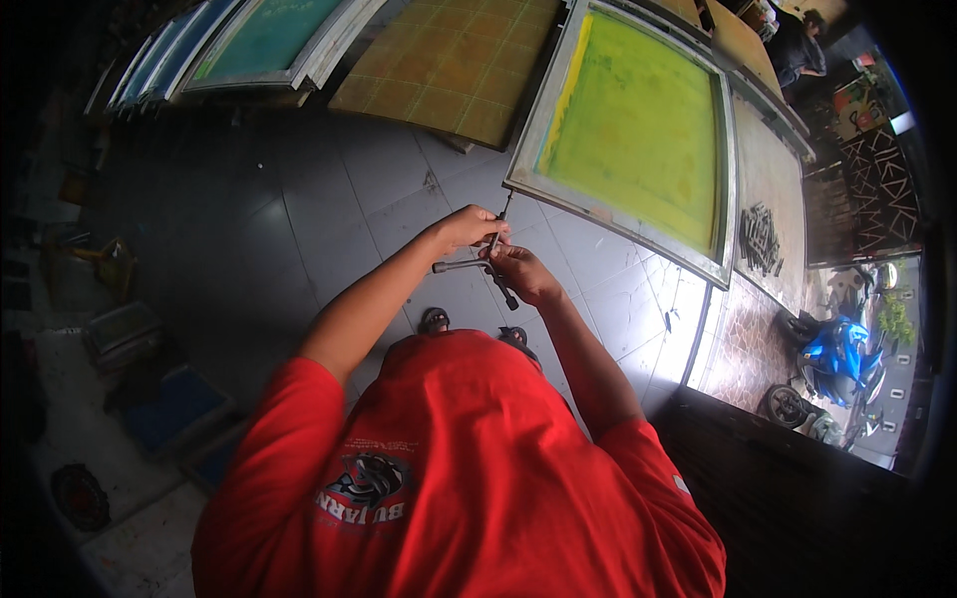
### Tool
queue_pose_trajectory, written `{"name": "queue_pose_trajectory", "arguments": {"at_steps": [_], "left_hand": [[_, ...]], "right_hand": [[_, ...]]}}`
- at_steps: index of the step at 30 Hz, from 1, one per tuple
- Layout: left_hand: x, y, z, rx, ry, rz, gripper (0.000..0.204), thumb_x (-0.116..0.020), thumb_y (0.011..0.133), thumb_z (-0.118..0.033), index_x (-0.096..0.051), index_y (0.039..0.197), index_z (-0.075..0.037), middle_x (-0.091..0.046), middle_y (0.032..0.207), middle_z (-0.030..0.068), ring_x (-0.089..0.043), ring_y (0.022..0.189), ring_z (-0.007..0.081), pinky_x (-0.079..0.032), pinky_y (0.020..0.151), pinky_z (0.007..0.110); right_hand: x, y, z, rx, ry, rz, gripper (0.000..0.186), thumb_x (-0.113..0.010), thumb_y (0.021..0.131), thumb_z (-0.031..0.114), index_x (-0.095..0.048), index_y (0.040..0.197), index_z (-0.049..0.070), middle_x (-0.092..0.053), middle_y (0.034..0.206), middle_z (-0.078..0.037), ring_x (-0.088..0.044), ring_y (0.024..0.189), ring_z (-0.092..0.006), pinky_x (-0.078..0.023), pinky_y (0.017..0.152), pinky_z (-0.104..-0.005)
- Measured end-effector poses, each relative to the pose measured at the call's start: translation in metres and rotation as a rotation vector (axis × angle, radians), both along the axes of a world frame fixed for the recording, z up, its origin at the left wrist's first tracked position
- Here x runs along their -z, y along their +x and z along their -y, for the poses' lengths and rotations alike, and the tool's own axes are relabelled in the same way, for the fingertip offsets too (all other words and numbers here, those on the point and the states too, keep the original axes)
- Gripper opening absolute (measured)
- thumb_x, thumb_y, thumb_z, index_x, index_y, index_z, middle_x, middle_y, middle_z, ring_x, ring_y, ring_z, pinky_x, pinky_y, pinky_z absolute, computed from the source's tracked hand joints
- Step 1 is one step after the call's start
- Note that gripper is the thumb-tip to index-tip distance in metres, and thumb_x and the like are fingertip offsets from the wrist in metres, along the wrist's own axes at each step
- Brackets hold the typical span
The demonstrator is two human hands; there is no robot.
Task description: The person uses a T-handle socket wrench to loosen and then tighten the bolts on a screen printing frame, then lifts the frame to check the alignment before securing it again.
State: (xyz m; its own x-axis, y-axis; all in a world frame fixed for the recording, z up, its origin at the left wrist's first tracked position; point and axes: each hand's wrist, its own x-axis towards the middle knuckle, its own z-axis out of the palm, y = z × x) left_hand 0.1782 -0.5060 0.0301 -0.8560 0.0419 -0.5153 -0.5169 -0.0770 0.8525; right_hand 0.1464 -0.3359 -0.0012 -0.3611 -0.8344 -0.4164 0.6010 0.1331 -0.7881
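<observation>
Both my hands are on a dark metal three-way socket wrench point(461, 265) in front of my body. My left hand point(467, 228) is closed around its far arm, fingers pinched near the upper end. Just nearer and to the right, my right hand point(525, 273) is closed by the hub, where the other two arms branch off to the left and toward me. Beyond my fingers a thin rod end reaches the near left corner of a screen printing frame point(618, 224) with yellow-green mesh. Whether it touches the frame I cannot tell.
Left of that frame lies a brown gridded board point(444, 65); farther left stand more frames with teal mesh point(274, 38). Small dark pieces point(761, 239) lie on a pale table at right. A blue motorbike point(839, 357) stands outside. Another person point(795, 48) is at far right.
</observation>
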Motion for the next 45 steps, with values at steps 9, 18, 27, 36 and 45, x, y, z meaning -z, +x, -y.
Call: {"name": "queue_pose_trajectory", "arguments": {"at_steps": [9,18,27,36,45], "left_hand": [[0.014,-0.009,-0.004,0.018,-0.441,0.067,0.028,-0.061,0.084,-0.031,-0.065,0.077,-0.004,-0.062,0.071,0.0032,-0.053,0.063,0.0124,-0.04,0.057,0.028],[0.02,0.001,0.001,-0.031,0.092,0.144,0.032,-0.057,0.087,-0.032,-0.061,0.091,-0.001,-0.06,0.069,0.0027,-0.057,0.063,0.0108,-0.042,0.054,0.024],[-0.01,-0.011,-0.003,0.1,-0.734,-0.052,0.035,-0.069,0.076,-0.033,-0.062,0.068,0.0,-0.059,0.06,0.009,-0.056,0.054,0.0155,-0.044,0.052,0.031],[0.009,-0.005,0.002,-0.032,-0.131,0.016,0.026,-0.061,0.085,-0.025,-0.062,0.076,0.0,-0.061,0.064,0.0057,-0.054,0.052,0.0115,-0.04,0.048,0.023],[-0.003,-0.002,-0.008,0.065,-0.326,0.073,0.025,-0.06,0.085,-0.029,-0.062,0.083,-0.004,-0.061,0.067,0.0008,-0.056,0.059,0.0092,-0.042,0.053,0.025]], "right_hand": [[-0.013,-0.003,-0.003,-0.023,0.126,-0.13,0.026,-0.055,0.09,0.028,-0.056,0.099,0.005,-0.057,0.091,-0.002,-0.051,0.08,-0.0087,-0.038,0.072,-0.0202],[0.001,-0.001,-0.001,-0.018,-0.22,0.041,0.022,-0.047,0.094,0.016,-0.054,0.108,0.001,-0.057,0.103,-0.007,-0.054,0.096,-0.0147,-0.044,0.087,-0.0312],[-0.005,-0.01,0.003,-0.018,0.0,0.064,0.02,-0.058,0.089,0.019,-0.058,0.095,0.0,-0.06,0.087,-0.005,-0.058,0.069,-0.0111,-0.049,0.066,-0.0226],[0.002,0.002,0.003,0.111,-0.044,0.0,0.03,-0.054,0.091,0.027,-0.056,0.102,-0.001,-0.056,0.079,0.0,-0.049,0.062,-0.0096,-0.041,0.061,-0.0216],[-0.005,-0.013,-0.001,-0.058,0.171,-0.207,0.034,-0.057,0.089,0.033,-0.062,0.094,0.0,-0.061,0.082,-0.004,-0.056,0.074,-0.011,-0.044,0.067,-0.0233]]}}
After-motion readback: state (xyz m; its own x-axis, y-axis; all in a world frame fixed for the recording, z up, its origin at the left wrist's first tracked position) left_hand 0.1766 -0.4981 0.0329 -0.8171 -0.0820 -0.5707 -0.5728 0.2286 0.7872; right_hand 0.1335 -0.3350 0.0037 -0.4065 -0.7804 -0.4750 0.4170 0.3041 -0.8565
